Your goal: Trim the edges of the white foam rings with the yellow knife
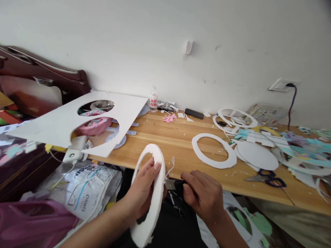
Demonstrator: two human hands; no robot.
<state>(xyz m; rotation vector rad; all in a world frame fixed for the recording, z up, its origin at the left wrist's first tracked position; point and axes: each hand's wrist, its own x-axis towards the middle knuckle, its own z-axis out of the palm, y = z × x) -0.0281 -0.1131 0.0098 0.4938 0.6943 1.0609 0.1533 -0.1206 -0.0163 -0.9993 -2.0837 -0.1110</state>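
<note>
Head camera looks down, close over table (pixel 181 137)

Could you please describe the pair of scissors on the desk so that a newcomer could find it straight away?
Start at the wooden desk against the white wall and follow its near edge rightwards, past the flat white foam ring and the solid white foam disc. The scissors lie flat just in front of that disc. They are the only thing there with dark blue loop handles and grey metal blades, among white and pastel offcuts.
</note>
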